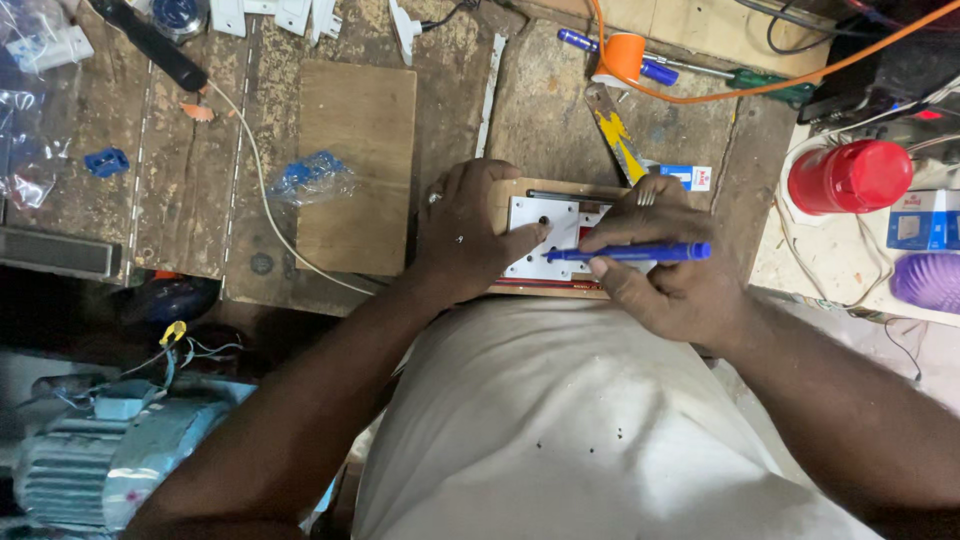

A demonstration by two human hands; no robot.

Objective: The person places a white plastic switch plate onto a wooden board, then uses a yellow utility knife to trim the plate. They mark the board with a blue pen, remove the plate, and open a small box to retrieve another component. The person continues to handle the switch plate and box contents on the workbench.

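Bench (180, 200) edge carries board (505, 195) w/ white plate (545, 235); L hand (470, 235) flat, open, pinning it, R hand (665, 270) gripping blue pen (635, 252), tip on plate. Risk: board may slide off edge if L hand eases; pen tip may skid.

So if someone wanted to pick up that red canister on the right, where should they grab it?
Probably around the middle of the red canister, coming from above. It lies on its side, its rounded body exposed on top, with small boxes close beside it.
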